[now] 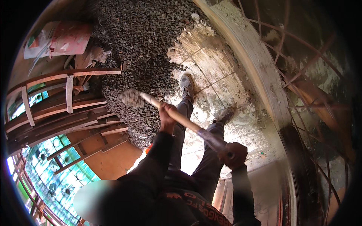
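Note:
A shovel point(184, 119) lies slantwise across the view in front of my legs. Its blade point(132, 98), caked in grey, rests at the edge of a dark gravel pile point(139, 49); whether stones sit on it I cannot make out. My left hand point(167, 113) is wrapped round the pale wooden shaft, nearer the blade. At the darker grip end, my right hand point(234, 154) is closed round the top of the handle. I stand with one shoe point(186, 84) at the gravel's border and the other point(226, 115) on the dusty tiles.
Tiled floor point(215, 71), smeared pale, lies right of the gravel. A long pale ledge point(256, 64) bounds it, with metal bars point(294, 34) beyond. Stacked timber frames point(68, 94) jut in from the left, close to the blade. A red-and-white sack point(69, 39) lies at upper left.

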Demonstrator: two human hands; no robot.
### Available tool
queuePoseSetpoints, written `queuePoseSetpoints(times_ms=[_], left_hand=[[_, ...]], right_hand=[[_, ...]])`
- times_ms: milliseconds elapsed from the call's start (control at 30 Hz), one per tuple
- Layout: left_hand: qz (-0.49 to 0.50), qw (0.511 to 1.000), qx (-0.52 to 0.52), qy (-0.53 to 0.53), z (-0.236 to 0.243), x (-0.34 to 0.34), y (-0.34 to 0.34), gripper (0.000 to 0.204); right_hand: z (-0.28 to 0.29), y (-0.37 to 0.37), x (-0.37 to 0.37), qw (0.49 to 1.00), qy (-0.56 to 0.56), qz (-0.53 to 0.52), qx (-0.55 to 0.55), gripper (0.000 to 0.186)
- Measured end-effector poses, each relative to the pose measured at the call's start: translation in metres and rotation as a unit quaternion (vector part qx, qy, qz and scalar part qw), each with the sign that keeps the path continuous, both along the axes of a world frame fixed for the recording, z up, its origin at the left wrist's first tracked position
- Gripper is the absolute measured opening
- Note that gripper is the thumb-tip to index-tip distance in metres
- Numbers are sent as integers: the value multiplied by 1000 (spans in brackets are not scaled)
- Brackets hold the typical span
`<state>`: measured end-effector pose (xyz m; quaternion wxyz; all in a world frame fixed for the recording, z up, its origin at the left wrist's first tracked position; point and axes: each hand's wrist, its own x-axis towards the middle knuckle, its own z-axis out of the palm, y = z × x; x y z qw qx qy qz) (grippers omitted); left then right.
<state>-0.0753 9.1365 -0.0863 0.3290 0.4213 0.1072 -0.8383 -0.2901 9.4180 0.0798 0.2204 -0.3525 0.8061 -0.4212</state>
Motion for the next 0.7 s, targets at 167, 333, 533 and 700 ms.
queuePoseSetpoints(times_ms=[167,333,533,700], left_hand=[[26,997,0,-74,23,29,18,20],[-13,988,76,-133,7,-43,31,13],[-330,925,-179,-61,-135,-89,87,17],[-336,902,161,-218,-88,-209,121,11]], right_hand=[[15,-5,-6,989,-139,7,53,25],[11,40,22,886,-333,-292,137,24],[-23,125,57,951,62,-179,244,25],[51,53,17,662,-336,-642,189,41]])
